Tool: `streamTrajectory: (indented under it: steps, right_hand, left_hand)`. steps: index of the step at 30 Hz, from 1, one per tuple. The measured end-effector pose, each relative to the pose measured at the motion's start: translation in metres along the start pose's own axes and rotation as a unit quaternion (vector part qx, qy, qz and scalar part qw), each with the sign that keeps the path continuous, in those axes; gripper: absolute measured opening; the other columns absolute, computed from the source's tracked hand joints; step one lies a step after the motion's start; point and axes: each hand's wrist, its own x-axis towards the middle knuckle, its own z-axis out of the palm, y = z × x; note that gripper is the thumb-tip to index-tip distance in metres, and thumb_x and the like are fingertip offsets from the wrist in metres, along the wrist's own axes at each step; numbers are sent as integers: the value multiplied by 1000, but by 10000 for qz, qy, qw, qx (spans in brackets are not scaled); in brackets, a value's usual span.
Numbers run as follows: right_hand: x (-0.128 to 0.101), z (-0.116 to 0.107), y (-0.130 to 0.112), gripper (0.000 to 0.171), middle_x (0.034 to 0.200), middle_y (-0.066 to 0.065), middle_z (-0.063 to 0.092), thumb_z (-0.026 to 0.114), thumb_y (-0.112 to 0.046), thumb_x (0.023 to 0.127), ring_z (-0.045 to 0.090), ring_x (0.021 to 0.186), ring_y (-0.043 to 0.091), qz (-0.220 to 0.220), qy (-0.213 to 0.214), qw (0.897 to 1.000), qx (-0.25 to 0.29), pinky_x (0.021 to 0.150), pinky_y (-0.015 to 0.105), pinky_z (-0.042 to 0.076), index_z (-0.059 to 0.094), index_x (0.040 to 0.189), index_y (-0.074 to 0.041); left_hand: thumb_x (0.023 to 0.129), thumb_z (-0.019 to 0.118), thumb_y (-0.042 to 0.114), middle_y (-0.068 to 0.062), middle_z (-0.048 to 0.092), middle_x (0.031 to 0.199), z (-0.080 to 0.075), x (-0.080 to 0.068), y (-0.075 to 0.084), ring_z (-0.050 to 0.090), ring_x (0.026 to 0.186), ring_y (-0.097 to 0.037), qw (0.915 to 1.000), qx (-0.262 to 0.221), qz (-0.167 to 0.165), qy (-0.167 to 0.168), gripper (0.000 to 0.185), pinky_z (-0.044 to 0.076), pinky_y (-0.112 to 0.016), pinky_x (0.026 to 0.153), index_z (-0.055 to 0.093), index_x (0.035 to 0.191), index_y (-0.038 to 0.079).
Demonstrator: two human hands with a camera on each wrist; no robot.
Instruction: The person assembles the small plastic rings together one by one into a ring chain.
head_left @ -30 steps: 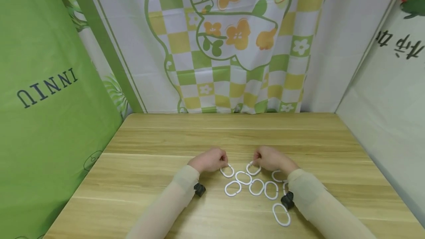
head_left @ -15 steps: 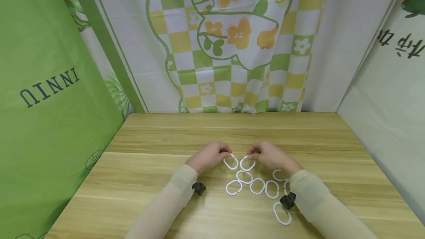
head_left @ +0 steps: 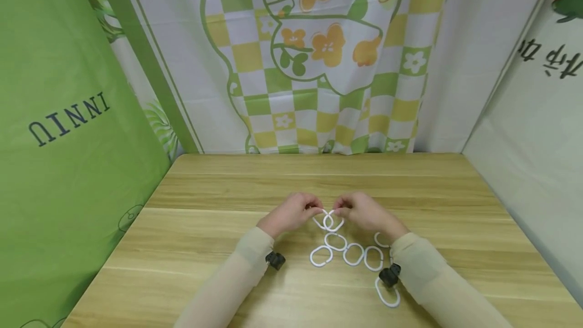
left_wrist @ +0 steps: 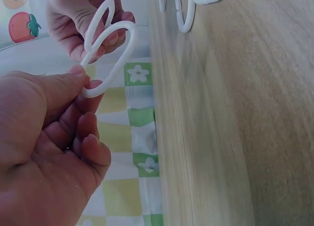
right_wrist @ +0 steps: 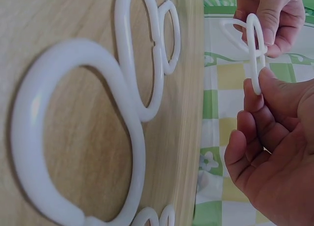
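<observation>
My left hand (head_left: 291, 213) pinches a white oval plastic link (left_wrist: 128, 47) between thumb and fingertips. Opposite it, my right hand (head_left: 363, 211) pinches a second white link (right_wrist: 251, 39), held nearly upright. The two links cross each other just above the tabletop; whether one is threaded through the other I cannot tell. Fingertips of both hands are close together in the wrist views. A link lying on the table (right_wrist: 29, 123) shows a small gap in its loop.
Several more white links lie flat on the wooden table (head_left: 205, 257), in front of the hands and under the right forearm. A patterned curtain (head_left: 282, 100) hangs at the back edge, a green cloth (head_left: 68, 181) at left, a white one (head_left: 524, 166) at right.
Both hands have lifted their links away from the others, moved toward each other and slightly back. The two held links, apart before, now overlap.
</observation>
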Motion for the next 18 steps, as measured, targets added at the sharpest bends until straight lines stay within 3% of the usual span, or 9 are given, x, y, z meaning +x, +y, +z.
streamTrajectory:
  steps: [12,18]
  right_hand:
    - [2,2,-2,6,74,3,60,62,-17,87,52,66,13,64,138,9998,91,61,31,44,61,84,-12]
    - [4,2,-5,7,75,6,59,60,-15,88,51,66,15,232,367,9987,265,59,32,44,62,87,-9]
  left_hand:
    - [90,58,21,-1,62,77,0,-3,3,49,64,-4,9989,-272,228,298,14,44,-19,57,64,91,8]
    - [89,59,24,8,57,76,-3,-7,2,51,69,-7,9975,-646,29,294,7,44,-23,58,62,88,18]
